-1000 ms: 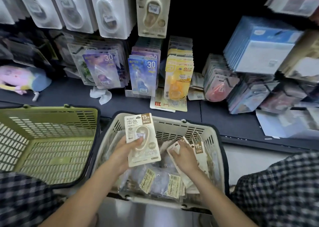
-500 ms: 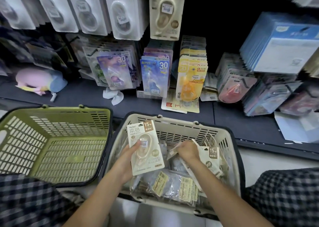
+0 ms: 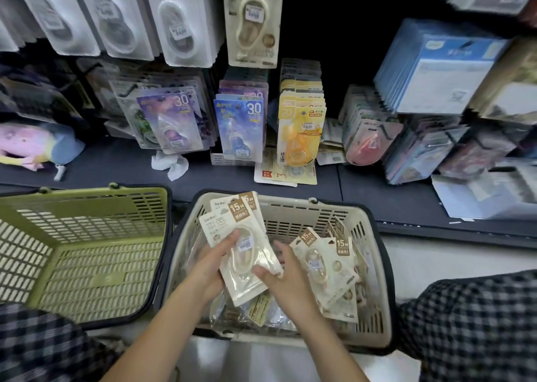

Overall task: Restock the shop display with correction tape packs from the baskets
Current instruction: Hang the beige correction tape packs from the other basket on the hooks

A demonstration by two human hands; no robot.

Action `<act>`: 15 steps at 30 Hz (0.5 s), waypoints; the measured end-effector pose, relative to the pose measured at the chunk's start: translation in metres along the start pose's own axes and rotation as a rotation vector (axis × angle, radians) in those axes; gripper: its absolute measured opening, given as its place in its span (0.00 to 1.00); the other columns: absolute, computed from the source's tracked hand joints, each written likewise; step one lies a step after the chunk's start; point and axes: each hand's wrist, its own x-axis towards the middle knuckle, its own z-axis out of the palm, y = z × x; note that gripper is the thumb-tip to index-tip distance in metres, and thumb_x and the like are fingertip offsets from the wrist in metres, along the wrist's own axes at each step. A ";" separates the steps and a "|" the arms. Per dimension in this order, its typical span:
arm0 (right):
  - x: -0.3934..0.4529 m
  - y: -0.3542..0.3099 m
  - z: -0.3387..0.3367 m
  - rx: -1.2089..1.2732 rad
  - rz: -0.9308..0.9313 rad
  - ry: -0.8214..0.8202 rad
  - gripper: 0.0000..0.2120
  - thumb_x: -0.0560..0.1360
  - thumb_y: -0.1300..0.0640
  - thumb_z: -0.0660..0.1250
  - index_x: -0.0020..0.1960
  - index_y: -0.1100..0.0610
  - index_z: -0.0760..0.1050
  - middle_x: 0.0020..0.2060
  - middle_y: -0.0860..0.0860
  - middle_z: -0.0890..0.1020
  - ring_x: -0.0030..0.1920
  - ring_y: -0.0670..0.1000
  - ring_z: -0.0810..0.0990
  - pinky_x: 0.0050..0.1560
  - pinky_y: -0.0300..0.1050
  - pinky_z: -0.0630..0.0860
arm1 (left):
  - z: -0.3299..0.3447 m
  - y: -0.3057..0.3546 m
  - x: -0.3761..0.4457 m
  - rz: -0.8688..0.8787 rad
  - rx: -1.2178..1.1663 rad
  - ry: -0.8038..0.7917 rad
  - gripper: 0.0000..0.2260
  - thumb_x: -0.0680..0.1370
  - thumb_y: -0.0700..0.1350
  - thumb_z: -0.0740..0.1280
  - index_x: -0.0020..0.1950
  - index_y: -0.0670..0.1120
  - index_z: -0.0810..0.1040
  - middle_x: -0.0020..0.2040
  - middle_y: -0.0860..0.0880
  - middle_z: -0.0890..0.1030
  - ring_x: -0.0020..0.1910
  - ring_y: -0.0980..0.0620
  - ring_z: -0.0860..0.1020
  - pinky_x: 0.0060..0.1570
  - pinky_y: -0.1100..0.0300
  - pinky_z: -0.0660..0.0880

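Hands over beige basket [image 3: 369, 268]: left hand [image 3: 210, 268] grips fanned packs [image 3: 244, 248]; right hand [image 3: 283, 275] pinches their edge, squaring them for hanging.

This is a stationery shop aisle. Rows of blister-carded correction tape packs [image 3: 239, 132] hang on pegs and stand along the dark shelf [image 3: 116, 164], many identical and some with small price stickers. Stacks of packaged goods [image 3: 436, 71] crowd the shelf's right end. Two plastic shopping baskets, one green [image 3: 87, 207] and one beige [image 3: 363, 265], sit below its front edge.
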 end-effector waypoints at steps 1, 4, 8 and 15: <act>0.002 0.005 -0.005 -0.108 0.000 0.038 0.29 0.73 0.43 0.69 0.70 0.47 0.63 0.59 0.40 0.74 0.56 0.34 0.73 0.49 0.27 0.70 | 0.001 -0.001 -0.001 0.005 0.010 0.021 0.19 0.71 0.45 0.71 0.61 0.45 0.78 0.53 0.42 0.84 0.49 0.41 0.84 0.43 0.46 0.81; 0.017 0.031 -0.042 -0.702 0.068 0.256 0.41 0.71 0.30 0.57 0.76 0.52 0.54 0.72 0.52 0.63 0.71 0.52 0.61 0.69 0.50 0.64 | 0.001 -0.002 -0.003 0.002 0.028 0.057 0.21 0.68 0.46 0.73 0.61 0.46 0.78 0.54 0.42 0.84 0.52 0.40 0.83 0.50 0.43 0.79; 0.030 0.058 -0.069 -0.991 0.212 0.298 0.46 0.69 0.32 0.63 0.76 0.54 0.51 0.69 0.55 0.68 0.68 0.56 0.65 0.66 0.51 0.64 | 0.004 -0.001 -0.004 -0.019 0.004 0.064 0.22 0.68 0.47 0.73 0.61 0.46 0.78 0.54 0.42 0.84 0.51 0.40 0.83 0.49 0.42 0.79; 0.024 0.048 -0.081 -0.452 0.252 0.270 0.22 0.70 0.53 0.74 0.59 0.56 0.68 0.46 0.49 0.81 0.36 0.48 0.80 0.33 0.43 0.77 | -0.001 -0.002 -0.005 -0.009 -0.013 0.034 0.23 0.70 0.55 0.69 0.63 0.48 0.77 0.57 0.42 0.83 0.55 0.39 0.82 0.55 0.38 0.76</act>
